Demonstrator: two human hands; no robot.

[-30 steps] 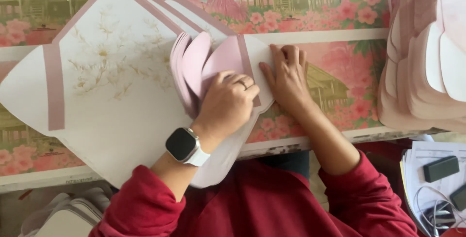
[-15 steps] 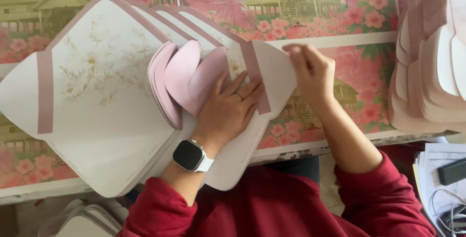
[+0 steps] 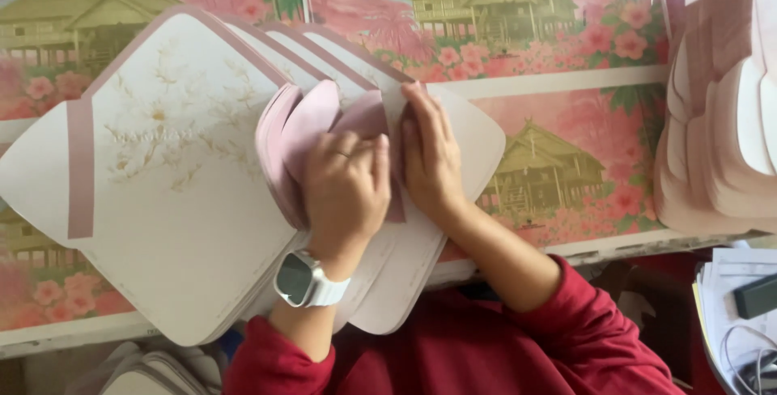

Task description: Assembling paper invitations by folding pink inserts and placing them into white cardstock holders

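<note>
The left hand [image 3: 346, 193] lies palm down, fingers together, pinning the rounded pink paper flaps [image 3: 303, 132] that stand up from a fanned stack of cream diamond-shaped card envelope blanks with dusty-pink borders [image 3: 170, 193]. Just beside it, touching, the right hand [image 3: 430, 156] presses flat, fingers together and pointing away from the body, on a flap folded rightward. The stack's long axis runs left to right across the table [image 3: 566, 79] with its pink printed house-and-flower cover, and both hands rest near the stack's right end.
</note>
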